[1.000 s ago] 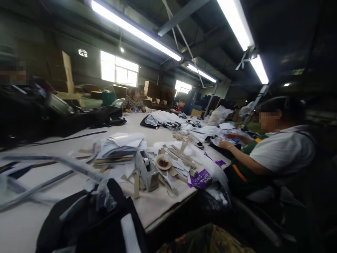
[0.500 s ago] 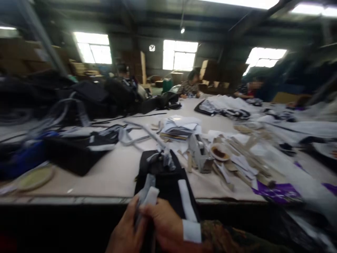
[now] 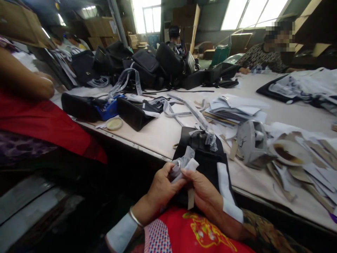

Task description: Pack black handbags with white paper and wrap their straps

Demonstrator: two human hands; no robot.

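Both hands meet low in the middle of the head view, fingers closed, close to the edge of the table (image 3: 155,137). Left hand (image 3: 159,186) grips some crumpled clear plastic (image 3: 187,154), and right hand (image 3: 202,188) pinches a white piece (image 3: 194,164) right against it. Just under them, a brown strip (image 3: 190,199) hangs down. Behind the hands, a black bag (image 3: 204,154) lies partly on the table, with a white strip (image 3: 223,175) along its right side. Below is a red apron (image 3: 179,230) with a yellow picture on it. To the right of the bag sits a grey tape holder (image 3: 252,149); it has dark marks (image 3: 242,141) that I cannot read. Next to it is a bowl (image 3: 302,156) with brown stuff in it. A pile of papers (image 3: 237,102) lies behind the holder. Far back is a big heap of black bags (image 3: 147,63). Another person in red (image 3: 39,121) is at the left, and someone in a spotted top (image 3: 259,58) sits across the table.
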